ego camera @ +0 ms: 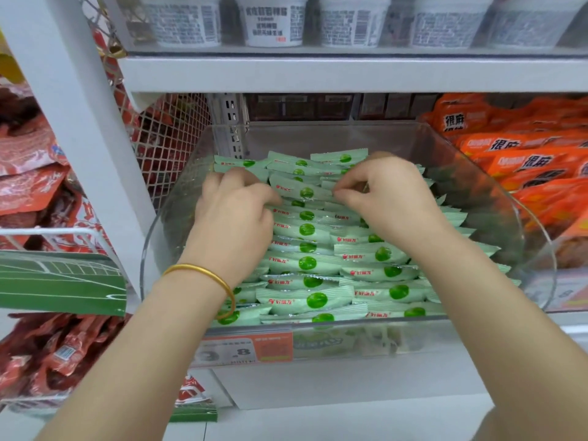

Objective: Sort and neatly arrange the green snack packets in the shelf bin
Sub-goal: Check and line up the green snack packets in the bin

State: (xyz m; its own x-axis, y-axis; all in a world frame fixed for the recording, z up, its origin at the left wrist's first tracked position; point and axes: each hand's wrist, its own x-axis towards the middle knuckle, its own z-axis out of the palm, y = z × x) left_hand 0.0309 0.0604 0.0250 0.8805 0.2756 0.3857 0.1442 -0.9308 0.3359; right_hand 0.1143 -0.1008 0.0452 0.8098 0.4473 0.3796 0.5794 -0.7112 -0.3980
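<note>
A clear plastic shelf bin holds several pale green snack packets with green dots and red lettering, lying in overlapping rows. My left hand is over the left rows, fingers curled down onto packets near the back of the bin. My right hand reaches in from the right and its thumb and fingers pinch the end of one green packet lying across the middle. A gold bangle sits on my left wrist. The packets under both hands are hidden.
Orange snack packs fill the neighbouring bin on the right. Red packets hang on the left behind a white upright. White cups stand on the shelf above. A price tag is on the bin's front.
</note>
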